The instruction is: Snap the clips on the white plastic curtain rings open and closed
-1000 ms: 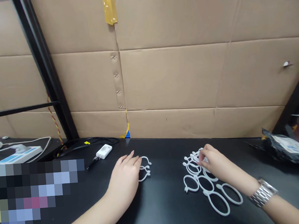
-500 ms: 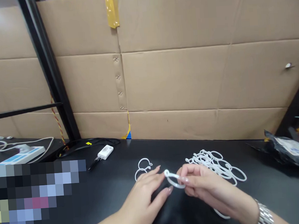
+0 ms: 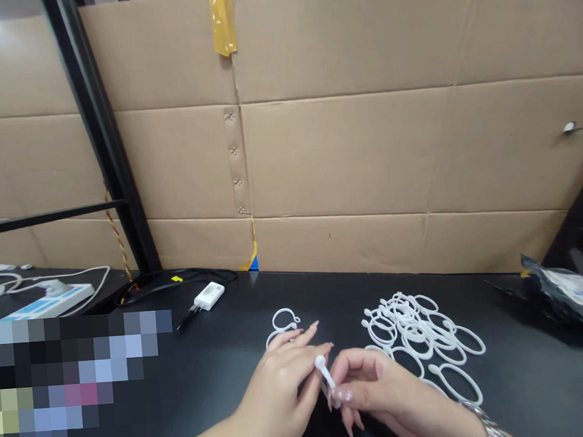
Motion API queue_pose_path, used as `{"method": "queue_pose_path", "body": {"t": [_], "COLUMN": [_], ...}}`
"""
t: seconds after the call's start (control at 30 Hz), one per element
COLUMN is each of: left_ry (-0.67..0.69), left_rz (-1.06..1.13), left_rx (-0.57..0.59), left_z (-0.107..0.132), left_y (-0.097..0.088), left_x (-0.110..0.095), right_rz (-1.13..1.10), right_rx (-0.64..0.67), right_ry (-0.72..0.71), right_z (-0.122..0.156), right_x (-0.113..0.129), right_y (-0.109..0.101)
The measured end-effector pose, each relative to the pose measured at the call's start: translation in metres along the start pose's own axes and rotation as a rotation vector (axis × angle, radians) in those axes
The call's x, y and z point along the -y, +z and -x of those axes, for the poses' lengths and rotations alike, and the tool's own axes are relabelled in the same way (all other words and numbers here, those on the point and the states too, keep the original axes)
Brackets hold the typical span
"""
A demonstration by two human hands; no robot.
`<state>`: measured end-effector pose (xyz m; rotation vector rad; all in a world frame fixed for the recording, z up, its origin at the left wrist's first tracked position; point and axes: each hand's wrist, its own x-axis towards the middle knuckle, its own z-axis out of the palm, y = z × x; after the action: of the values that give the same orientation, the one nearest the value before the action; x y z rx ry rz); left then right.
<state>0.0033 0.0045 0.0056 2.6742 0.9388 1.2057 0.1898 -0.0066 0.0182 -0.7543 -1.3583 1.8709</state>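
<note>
A small white plastic ring with a ball-like knob (image 3: 322, 366) is seen nearly edge-on between my hands. My right hand (image 3: 370, 386) pinches its lower part between thumb and fingers. My left hand (image 3: 282, 372) has its fingers stretched out, with index finger and thumb beside the knob end; whether they press on it is hard to see. Beyond my left fingertips lie two similar white rings (image 3: 273, 323), one partly hidden by that hand. A loose pile of white rings (image 3: 414, 330) spreads behind and beside my right hand, which hides part of it.
A white charger plug (image 3: 210, 295) with a black end lies at the back left. A power strip (image 3: 52, 302) with white cables stands farther left, by a black metal post (image 3: 103, 138). At right lies a black plastic package (image 3: 566, 296). A cardboard wall (image 3: 342, 155) closes the back.
The held ring has turned from a slanted open loop to nearly edge-on and come down slightly. My right hand has moved down and left, uncovering more rings of the pile.
</note>
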Motion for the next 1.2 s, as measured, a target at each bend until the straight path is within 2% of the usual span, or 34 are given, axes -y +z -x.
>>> {"method": "queue_pose_path", "body": {"t": [0.1,0.33,0.57,0.9,1.2], "left_ry": [0.078,0.194,0.333,0.331,0.260], "left_rz": [-0.037,-0.119,-0.215,-0.251,-0.191], "left_rx": [-0.041,-0.023,-0.090,-0.205,-0.265], "left_z": [0.001,0.001,-0.002,-0.002,0.000], "left_y": [0.001,-0.002,-0.004,-0.001,0.002], "left_x": [0.002,0.002,0.000,-0.002,-0.004], "right_rz": [0.042,0.209,0.231,0.424,0.394], "right_rx": [0.062,0.086,0.067,0.016,0.020], "right_ry": [0.029,0.013,-0.027,-0.103,-0.176], "right_z": [-0.001,-0.001,-0.002,-0.004,-0.004], "right_x": [-0.004,-0.006,-0.009,-0.013,-0.010], "right_y": [0.002,0.005,0.005,0.004,0.007]}}
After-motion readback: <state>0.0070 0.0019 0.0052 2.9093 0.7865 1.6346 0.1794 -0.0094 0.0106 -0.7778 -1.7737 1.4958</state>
